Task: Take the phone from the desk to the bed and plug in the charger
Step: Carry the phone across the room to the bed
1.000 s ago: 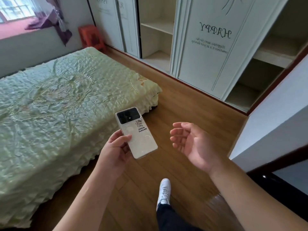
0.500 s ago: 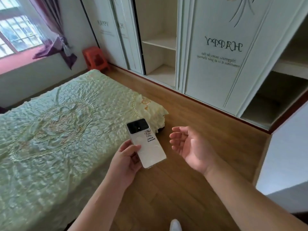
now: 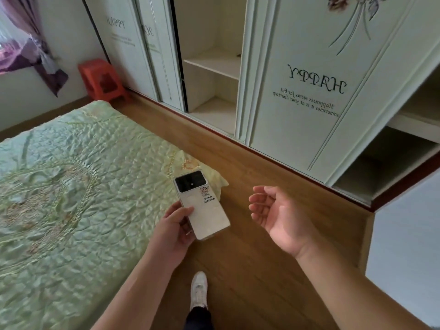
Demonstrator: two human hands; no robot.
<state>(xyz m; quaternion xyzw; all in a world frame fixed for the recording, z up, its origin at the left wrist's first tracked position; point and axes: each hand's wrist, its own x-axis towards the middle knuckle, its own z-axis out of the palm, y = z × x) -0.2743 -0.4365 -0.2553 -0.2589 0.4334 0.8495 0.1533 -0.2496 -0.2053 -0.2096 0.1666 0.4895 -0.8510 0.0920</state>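
Observation:
A white phone (image 3: 204, 206) with a dark camera block and a small cartoon sticker shows its back side up. My left hand (image 3: 175, 231) grips it along its left edge, just off the corner of the bed. The bed (image 3: 71, 186) fills the left side under a wrinkled pale green quilted cover. To the right of the phone, my right hand (image 3: 279, 216) hangs above the floor, palm up, fingers loosely curled and holding nothing. No charger or cable is in view.
A white wardrobe (image 3: 297, 96) with sliding doors and bare shelves runs along the far wall. A red plastic stool (image 3: 103, 79) stands in the corner beside a purple curtain (image 3: 35, 55). Wooden floor (image 3: 262, 270) lies between bed and wardrobe; my white shoe (image 3: 198, 290) steps on it.
I have walked closer to the bed's corner, with the view tilting up towards the wardrobe. The phone stays in my left hand; my right hand stays empty beside it.

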